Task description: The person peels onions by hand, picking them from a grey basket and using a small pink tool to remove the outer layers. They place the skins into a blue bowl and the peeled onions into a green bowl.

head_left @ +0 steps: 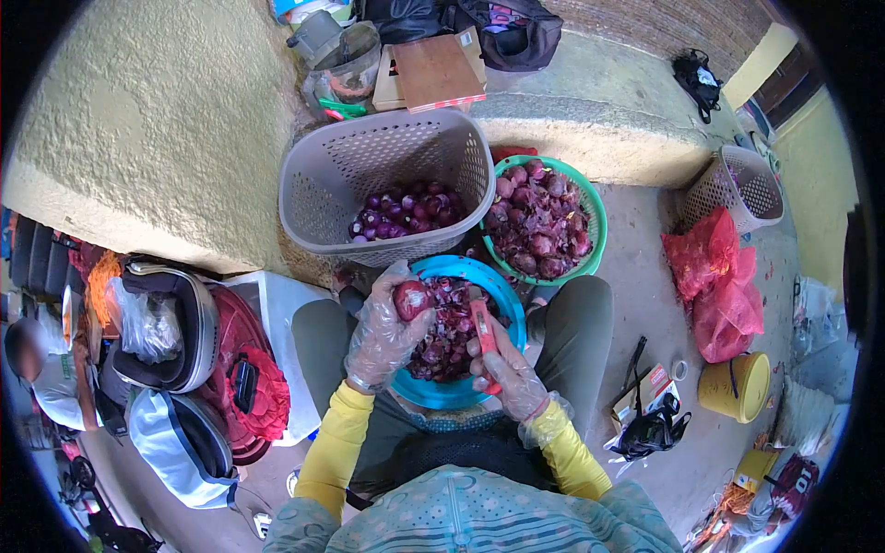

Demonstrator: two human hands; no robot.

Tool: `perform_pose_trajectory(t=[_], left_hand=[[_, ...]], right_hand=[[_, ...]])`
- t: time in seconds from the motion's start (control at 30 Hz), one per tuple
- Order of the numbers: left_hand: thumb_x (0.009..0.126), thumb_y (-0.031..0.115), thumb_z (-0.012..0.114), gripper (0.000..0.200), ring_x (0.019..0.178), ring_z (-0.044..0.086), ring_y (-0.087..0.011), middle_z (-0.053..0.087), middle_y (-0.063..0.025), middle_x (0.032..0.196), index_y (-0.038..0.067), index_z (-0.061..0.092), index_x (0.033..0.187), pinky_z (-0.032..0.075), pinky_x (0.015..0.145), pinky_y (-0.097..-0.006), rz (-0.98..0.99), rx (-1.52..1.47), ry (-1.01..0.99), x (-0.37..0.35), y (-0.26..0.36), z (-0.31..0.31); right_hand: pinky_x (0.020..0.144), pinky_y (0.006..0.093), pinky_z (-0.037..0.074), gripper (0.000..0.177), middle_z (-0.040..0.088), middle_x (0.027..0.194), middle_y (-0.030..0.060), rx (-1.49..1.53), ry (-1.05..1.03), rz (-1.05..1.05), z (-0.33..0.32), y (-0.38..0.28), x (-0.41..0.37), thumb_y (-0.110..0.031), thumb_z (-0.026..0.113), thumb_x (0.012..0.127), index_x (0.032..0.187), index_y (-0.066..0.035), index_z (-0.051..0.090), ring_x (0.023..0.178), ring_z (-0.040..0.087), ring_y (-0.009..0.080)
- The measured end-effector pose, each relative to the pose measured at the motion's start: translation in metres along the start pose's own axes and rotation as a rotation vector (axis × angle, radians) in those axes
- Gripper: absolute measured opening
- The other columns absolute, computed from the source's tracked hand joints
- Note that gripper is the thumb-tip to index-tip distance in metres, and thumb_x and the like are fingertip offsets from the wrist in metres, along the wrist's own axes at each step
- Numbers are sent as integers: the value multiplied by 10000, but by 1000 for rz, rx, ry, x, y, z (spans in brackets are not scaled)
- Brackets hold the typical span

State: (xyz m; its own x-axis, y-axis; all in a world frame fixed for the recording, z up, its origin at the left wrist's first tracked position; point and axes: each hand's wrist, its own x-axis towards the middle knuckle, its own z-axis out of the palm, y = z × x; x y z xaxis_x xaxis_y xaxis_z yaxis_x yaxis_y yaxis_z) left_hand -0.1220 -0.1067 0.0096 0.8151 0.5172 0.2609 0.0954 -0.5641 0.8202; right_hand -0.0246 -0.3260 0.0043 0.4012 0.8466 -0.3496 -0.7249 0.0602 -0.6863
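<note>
My left hand (380,334), in a clear plastic glove, holds a red onion (412,300) over the left side of a blue basin (509,300). In my right hand (513,370), also gloved, is a red-handled knife (483,334), its blade pointing away from me. Onion skins and pieces (445,346) lie in the basin between my knees. Beyond it, a grey perforated basket (318,207) holds several peeled purple onions (410,212). To the right of that basket, a green basket (597,207) is filled with unpeeled onions and loose skins (544,217).
A raised ledge (590,138) runs behind the baskets. At right are red mesh bags (724,309), a yellow bucket (735,387) and another grey basket (758,189). Bags and a red basin (240,387) stand at left. A blurred person (26,350) is at the far left.
</note>
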Motion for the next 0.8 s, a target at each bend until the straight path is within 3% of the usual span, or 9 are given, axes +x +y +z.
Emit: perform_pose_trajectory(t=[0.1, 0.17, 0.3, 0.37, 0.4, 0.47, 0.57, 0.67, 0.8], left_hand=[[916, 164, 745, 645, 1242, 557, -368, 522, -242, 1386, 16, 361, 1411, 446, 1072, -451, 1, -3, 54, 1, -3, 13], [921, 159, 738, 647, 1233, 564, -378, 532, -244, 1369, 12, 348, 1416, 448, 1073, -452, 29, 18, 92, 4, -4, 17], [915, 152, 748, 668, 1194, 593, -409, 544, -272, 1364, -7, 344, 1423, 460, 1062, -463, 60, 95, 50, 6, -7, 21], [912, 149, 752, 673, 1184, 601, -419, 552, -281, 1361, -13, 347, 1424, 463, 1058, -468, 88, 113, 49, 6, -6, 23], [902, 153, 763, 680, 1173, 611, -422, 569, -279, 1344, -12, 358, 1423, 472, 1045, -469, 77, 141, 30, 6, -5, 23], [893, 157, 774, 687, 1161, 621, -426, 586, -277, 1328, -10, 369, 1422, 481, 1032, -470, 65, 171, 10, 8, 1, 22], [876, 163, 791, 689, 1103, 646, -434, 629, -259, 1254, -4, 397, 1417, 502, 990, -473, 10, 159, -46, 10, 7, 24], [863, 170, 802, 701, 1061, 658, -438, 648, -249, 1211, -3, 414, 1421, 513, 957, -473, 61, 130, -3, 11, 6, 26], [864, 179, 804, 711, 1074, 653, -433, 645, -248, 1210, 6, 416, 1435, 511, 959, -472, 48, 118, -18, 13, 9, 25]], right_hand=[[659, 238, 441, 639, 542, 1091, 19, -212, 41, -42, 4, -4, -2, -236, 476, 1089, 1648, -132, 185, 779, 483, 79], [676, 240, 440, 619, 557, 1017, 9, -587, 93, -273, -1, 5, -1, -244, 493, 1075, 1628, -100, 254, 765, 480, 87], [738, 297, 497, 550, 613, 980, 64, -830, 177, -481, 1, 6, 4, -225, 510, 1064, 1573, -65, 375, 746, 545, 145], [806, 329, 523, 518, 669, 1098, 153, -907, 230, -460, 7, -1, 4, -183, 518, 1057, 1545, -46, 413, 851, 647, 209], [806, 329, 523, 518, 669, 1098, 153, -905, 230, -459, 8, -2, 5, -183, 518, 1057, 1545, -46, 413, 851, 647, 209], [888, 352, 529, 506, 670, 1231, 224, -1024, 258, -557, 9, -3, 8, -139, 528, 1048, 1532, -34, 425, 992, 701, 305], [963, 369, 516, 501, 635, 1325, 262, -1168, 275, -664, 15, -8, 7, -98, 537, 1039, 1523, -25, 432, 1141, 677, 379], [993, 371, 507, 507, 620, 1349, 258, -1113, 254, -551, 17, -11, 5, -76, 539, 1034, 1525, -20, 426, 1178, 660, 388], [1002, 377, 505, 510, 599, 1386, 256, -1130, 222, -586, 15, -8, 7, -68, 538, 1035, 1528, -20, 422, 1214, 644, 392]])
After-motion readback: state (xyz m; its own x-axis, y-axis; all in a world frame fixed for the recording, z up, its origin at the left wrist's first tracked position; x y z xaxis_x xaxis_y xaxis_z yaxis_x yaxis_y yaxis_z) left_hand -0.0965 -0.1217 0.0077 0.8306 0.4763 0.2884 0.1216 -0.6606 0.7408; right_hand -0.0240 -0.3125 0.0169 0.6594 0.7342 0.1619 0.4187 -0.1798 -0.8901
